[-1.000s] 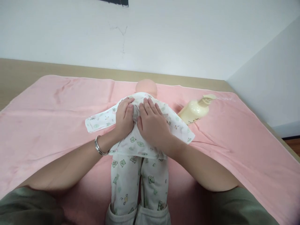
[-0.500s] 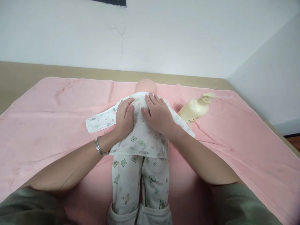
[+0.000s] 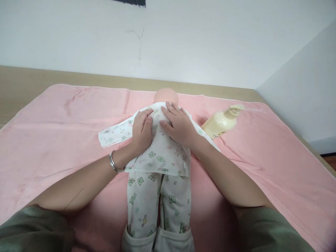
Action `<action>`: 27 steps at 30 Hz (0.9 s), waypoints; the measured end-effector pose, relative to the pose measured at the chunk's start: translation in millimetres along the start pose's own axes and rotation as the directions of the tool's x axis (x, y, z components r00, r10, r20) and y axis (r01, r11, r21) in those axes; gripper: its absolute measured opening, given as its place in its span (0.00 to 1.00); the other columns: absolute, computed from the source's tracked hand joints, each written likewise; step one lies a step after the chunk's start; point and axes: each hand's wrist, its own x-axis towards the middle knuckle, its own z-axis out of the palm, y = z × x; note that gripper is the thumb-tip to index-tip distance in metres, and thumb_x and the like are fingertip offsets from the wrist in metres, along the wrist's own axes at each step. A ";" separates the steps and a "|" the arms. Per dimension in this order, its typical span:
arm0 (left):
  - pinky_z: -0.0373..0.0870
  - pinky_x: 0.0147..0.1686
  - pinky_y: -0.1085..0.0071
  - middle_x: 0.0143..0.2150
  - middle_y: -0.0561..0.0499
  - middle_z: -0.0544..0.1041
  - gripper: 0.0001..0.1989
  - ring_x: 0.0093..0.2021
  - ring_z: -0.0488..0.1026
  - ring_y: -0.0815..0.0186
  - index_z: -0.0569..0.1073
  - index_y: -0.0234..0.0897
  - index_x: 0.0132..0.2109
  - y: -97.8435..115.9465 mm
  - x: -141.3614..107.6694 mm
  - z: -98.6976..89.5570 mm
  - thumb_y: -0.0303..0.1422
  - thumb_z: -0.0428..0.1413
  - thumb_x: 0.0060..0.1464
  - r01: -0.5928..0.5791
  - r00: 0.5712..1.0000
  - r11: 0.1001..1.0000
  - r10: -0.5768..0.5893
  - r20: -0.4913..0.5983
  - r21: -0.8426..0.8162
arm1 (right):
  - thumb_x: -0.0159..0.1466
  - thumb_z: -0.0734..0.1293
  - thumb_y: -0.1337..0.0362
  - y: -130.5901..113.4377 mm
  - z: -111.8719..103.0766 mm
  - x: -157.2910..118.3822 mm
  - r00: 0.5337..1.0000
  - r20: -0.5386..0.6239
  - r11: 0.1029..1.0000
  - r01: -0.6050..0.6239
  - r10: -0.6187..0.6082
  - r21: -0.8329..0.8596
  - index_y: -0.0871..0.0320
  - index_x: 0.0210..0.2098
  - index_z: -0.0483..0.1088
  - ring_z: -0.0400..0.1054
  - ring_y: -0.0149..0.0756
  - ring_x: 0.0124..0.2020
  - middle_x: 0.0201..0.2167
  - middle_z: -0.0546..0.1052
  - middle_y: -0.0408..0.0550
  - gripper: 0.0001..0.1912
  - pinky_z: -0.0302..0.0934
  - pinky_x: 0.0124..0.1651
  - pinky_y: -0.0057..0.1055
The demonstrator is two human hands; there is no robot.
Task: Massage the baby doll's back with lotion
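A pink, thin-edged cloth (image 3: 52,140) spreads over a pale wood-toned surface (image 3: 31,77); its shallow creases look worth keeping flat, so nothing drags under the doll. At the left, a long white printed sleeve (image 3: 114,135) lies stretched out on the cloth, free of the hands. A silver bangle (image 3: 114,161) circles the left wrist, and is best kept from catching the hem.

The left hand (image 3: 142,131) rests palm down on the doll's top, its fingers close together and the thumb beside them, gripping nothing. A broad, even contact like this seems right for steadying the body without bunching the fabric.

In the middle, the doll with a smooth, round, skin-toned head (image 3: 166,96) lies lengthwise on the cloth, its face not visible. Its white top with green animal prints (image 3: 168,150) hangs loose over matching trousers (image 3: 145,203), so it probably slides easily under a moving palm.

The right hand (image 3: 181,126) lies on the upper part of the top, fingers fanned moderately wide and holding nothing; light, level pressure suits it better than fingertip pokes. Farther right, a glossy cream pump bottle (image 3: 220,122) sits slanted in view near the other sleeve, worth keeping clear of the elbow.
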 end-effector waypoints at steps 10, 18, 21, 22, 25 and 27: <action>0.69 0.60 0.56 0.52 0.46 0.80 0.19 0.55 0.75 0.59 0.75 0.39 0.51 0.0 -1.2 -0.1 0.42 0.45 0.66 0.001 1.000 1.000 -0.001 -0.006 -0.003 | 0.74 0.52 0.62 -48.9 14.6 -40.0 0.989 -0.130 0.981 0.044 -0.070 -0.189 0.70 0.70 0.59 0.47 0.54 0.76 0.73 0.58 0.64 0.29 0.44 0.77 0.53; 0.69 0.61 0.57 0.53 0.46 0.80 0.17 0.56 0.74 0.58 0.76 0.40 0.51 1.2 0.2 -0.1 0.39 0.46 0.64 0.021 1.000 1.000 -0.021 -0.003 0.001 | 0.73 0.53 0.53 -0.6 5.0 1.5 0.978 -0.051 0.979 -0.204 0.203 -0.006 0.64 0.74 0.51 0.45 0.60 0.76 0.76 0.53 0.56 0.35 0.43 0.76 0.60; 0.69 0.61 0.56 0.53 0.46 0.79 0.18 0.56 0.74 0.58 0.76 0.39 0.51 1.9 0.4 0.2 0.39 0.46 0.64 0.019 1.000 1.000 -0.019 -0.009 0.002 | 0.74 0.51 0.53 -5.5 5.2 -2.6 0.963 -0.086 0.964 -0.259 0.254 -0.058 0.69 0.73 0.51 0.46 0.61 0.76 0.74 0.55 0.61 0.35 0.42 0.76 0.59; 0.69 0.61 0.56 0.53 0.46 0.80 0.18 0.56 0.74 0.58 0.76 0.39 0.51 1.9 0.4 0.2 0.39 0.46 0.64 0.018 1.000 1.000 -0.018 -0.012 0.002 | 0.74 0.51 0.55 -12.3 5.9 -8.2 0.963 -0.108 0.962 -0.256 0.246 -0.093 0.71 0.73 0.52 0.46 0.61 0.76 0.74 0.56 0.64 0.35 0.42 0.76 0.59; 0.69 0.61 0.56 0.53 0.46 0.80 0.18 0.55 0.75 0.58 0.76 0.38 0.51 0.5 -0.2 0.3 0.40 0.46 0.64 0.014 1.000 1.000 -0.014 -0.015 0.001 | 0.74 0.51 0.59 -37.1 9.6 -28.8 0.985 -0.136 0.976 -0.129 0.105 -0.178 0.73 0.71 0.55 0.46 0.58 0.76 0.74 0.56 0.66 0.32 0.43 0.77 0.57; 0.71 0.59 0.57 0.52 0.46 0.80 0.18 0.54 0.75 0.59 0.76 0.38 0.51 -1.5 -0.7 0.3 0.40 0.46 0.65 0.008 1.000 1.000 -0.008 -0.011 0.005 | 0.74 0.52 0.61 -48.3 12.4 -38.2 0.993 -0.118 0.985 -0.003 -0.018 -0.171 0.69 0.71 0.57 0.45 0.56 0.77 0.74 0.56 0.62 0.30 0.42 0.77 0.55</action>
